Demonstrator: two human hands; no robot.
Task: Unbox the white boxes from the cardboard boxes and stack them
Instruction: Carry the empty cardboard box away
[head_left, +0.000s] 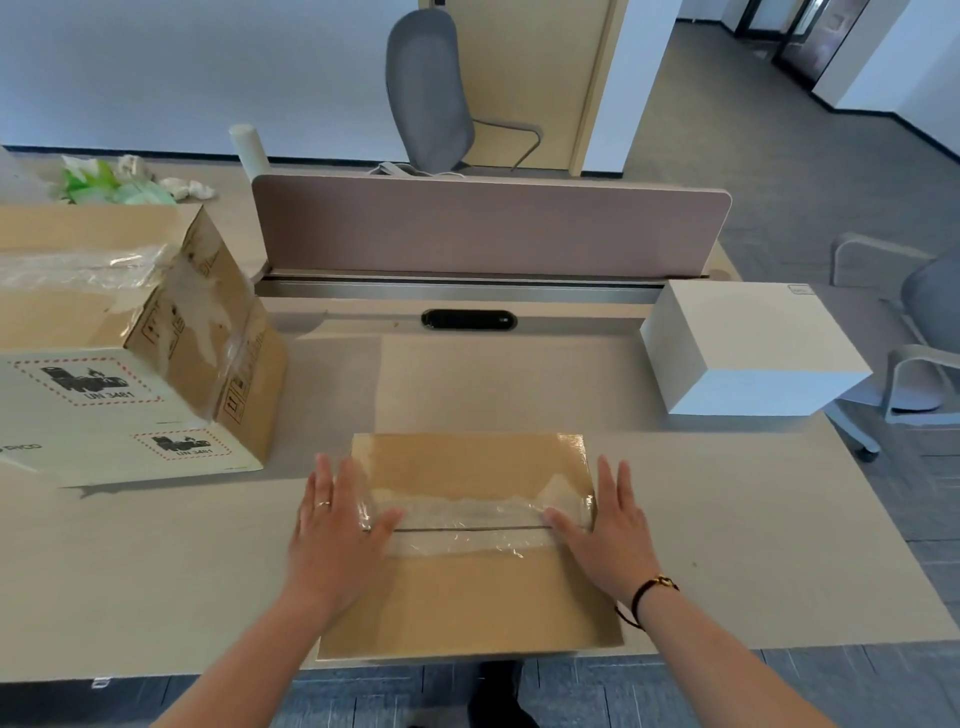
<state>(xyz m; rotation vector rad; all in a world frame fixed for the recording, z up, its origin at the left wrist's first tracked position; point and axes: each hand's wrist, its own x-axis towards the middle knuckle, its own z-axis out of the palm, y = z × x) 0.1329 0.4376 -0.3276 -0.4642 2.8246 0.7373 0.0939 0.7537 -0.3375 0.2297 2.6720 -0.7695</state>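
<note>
Head view. Closed brown box (470, 545) sits at the near edge of the tabletop (156, 571), square to the person. Flat corrugated top, matte; a strip of clear tape (467, 519), wrinkled and glossy, runs across the centre seam, with shiny tape patches at the far corners.

Left hand (332, 530) lies flat against the box's left side, fingers straight and together, thumb laid over the top onto the tape end; a ring on one finger. Right hand (605, 525) mirrors it on the right side, fingers straight, thumb on the other tape end; dark cord bracelet at the wrist. Neither hand curls round anything: both are pressed flat to the box.

White box (753, 348), smooth, sharp-edged, rectangular, stands alone at the far right of the tabletop, well apart from the brown box.

Far left: a larger carton (130, 338), tilted, its end torn and hung with crumpled clear film; a pale printed face shows red-dashed labels reading UN 3481.

Behind it, crumpled green and white paper (119, 184). A mauve divider (488, 228) with rounded corners runs along the back. Grey chair (431, 88) beyond it.
</note>
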